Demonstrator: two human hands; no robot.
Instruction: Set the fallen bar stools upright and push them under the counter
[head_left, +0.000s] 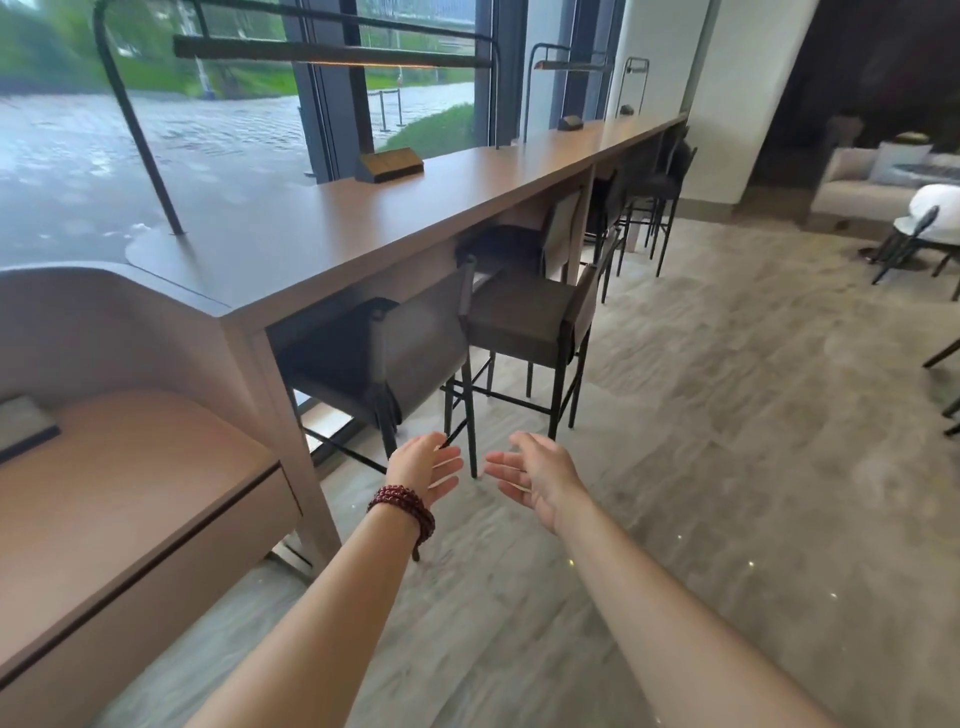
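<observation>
A long brown counter (467, 187) runs along the windows. Several dark bar stools with black metal legs stand upright at it. The nearest stool (395, 353) is tucked under the counter's near end. The second stool (524, 322) stands partly out from the counter, its seat showing. More stools (649, 182) stand further along. My left hand (423, 467), with a red bead bracelet at the wrist, and my right hand (535, 480) are both open and empty, palms facing each other, just in front of the nearest stool's front leg and touching nothing.
A curved booth with a tan bench seat (119, 483) adjoins the counter's near end at left. Black desk lamps (332, 54) and small boxes (389, 165) stand on the counter. White chairs (919, 228) and a sofa (872, 182) are at far right across grey carpet.
</observation>
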